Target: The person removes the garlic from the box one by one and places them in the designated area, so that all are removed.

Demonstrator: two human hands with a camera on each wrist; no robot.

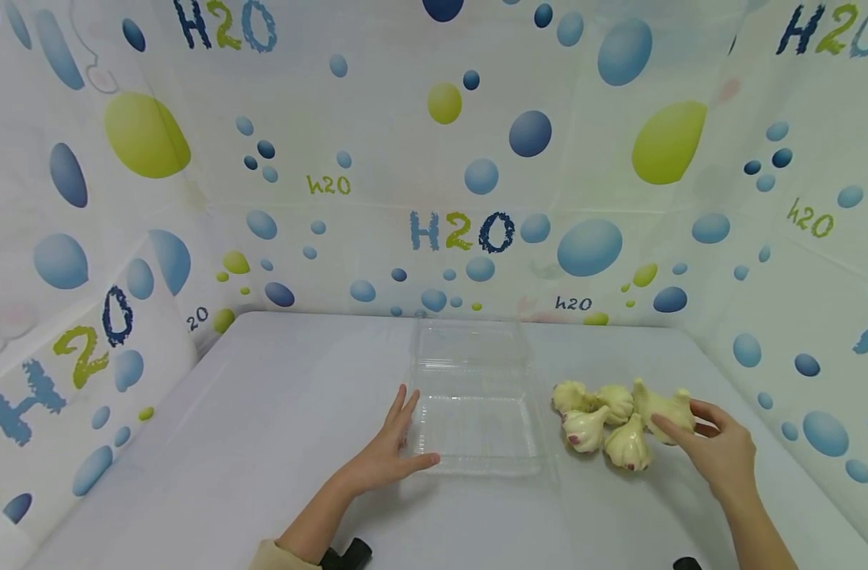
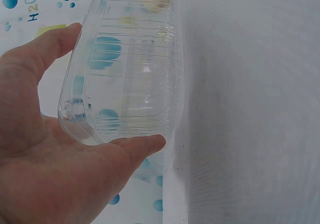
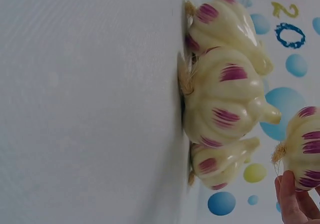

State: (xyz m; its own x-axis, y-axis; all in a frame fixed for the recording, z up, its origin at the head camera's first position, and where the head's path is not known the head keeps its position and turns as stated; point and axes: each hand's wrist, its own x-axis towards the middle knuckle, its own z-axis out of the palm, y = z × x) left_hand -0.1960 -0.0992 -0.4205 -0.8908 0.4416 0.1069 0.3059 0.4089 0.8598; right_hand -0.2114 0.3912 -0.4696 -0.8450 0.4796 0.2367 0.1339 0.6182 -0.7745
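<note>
A clear plastic clamshell box (image 1: 477,412) lies open on the white table (image 1: 263,443). My left hand (image 1: 416,427) rests at its near left corner with straight fingers along the side and the thumb along the front. In the left wrist view that corner of the box (image 2: 125,69) sits between thumb and fingers of the left hand (image 2: 110,89). Right of the box lie several pale garlic bulbs (image 1: 598,423) with purple streaks. My right hand (image 1: 679,419) pinches the rightmost garlic bulb (image 1: 662,405). The right wrist view shows this held bulb (image 3: 305,144) off the table above my fingertips (image 3: 292,199), apart from the other bulbs (image 3: 225,99).
Walls of bubble-patterned cloth (image 1: 462,229) printed with "H2O" close in the table at the back and on both sides. The box's lid (image 1: 473,344) lies flat behind its tray. Bare tabletop stretches to the left of the box.
</note>
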